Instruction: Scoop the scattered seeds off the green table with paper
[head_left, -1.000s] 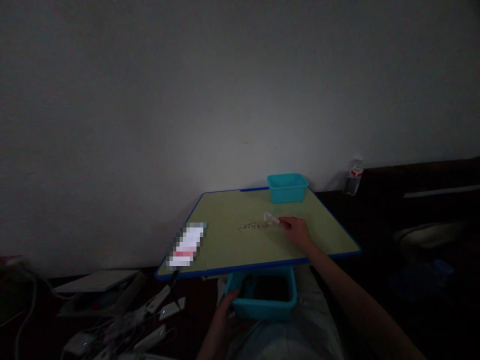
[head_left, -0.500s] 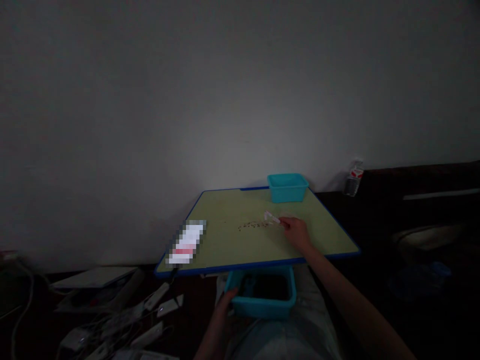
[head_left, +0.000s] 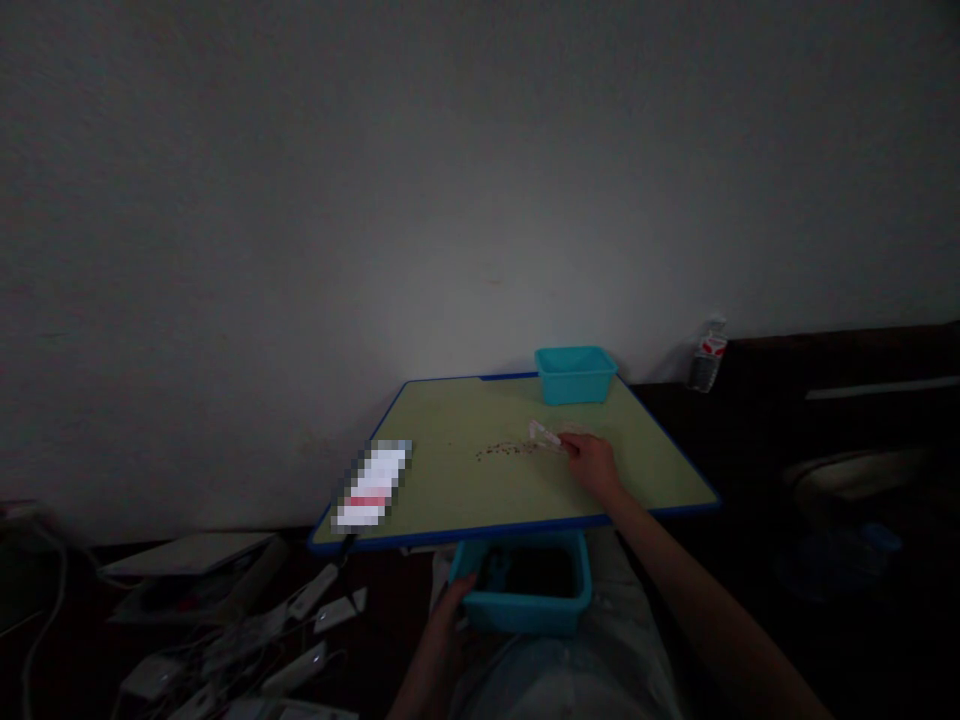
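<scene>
My right hand [head_left: 592, 465] is over the table [head_left: 435, 500], its fingers closed on a small whitish, stick-like tool [head_left: 545, 434] with a bent far end; its exact kind is too dim to make out. Left of the tool, several small dark bits [head_left: 506, 450] lie scattered in a band on the tabletop. Below the table's near edge, my left hand [head_left: 457, 597] grips the left rim of a turquoise plastic basin [head_left: 525, 612] resting at my lap. Dark contents show inside this basin, too dark to identify.
A second turquoise basin [head_left: 576, 380] stands at the table's back right. On the left edge a blurred phone-like screen [head_left: 373, 487] glows. Power strips and cables [head_left: 300, 600] clutter the floor at left. A plastic bottle [head_left: 708, 358] stands by the wall at right.
Hardly anything differs. The right hand and its tool stay almost in place, and the left hand keeps its hold on the basin.
</scene>
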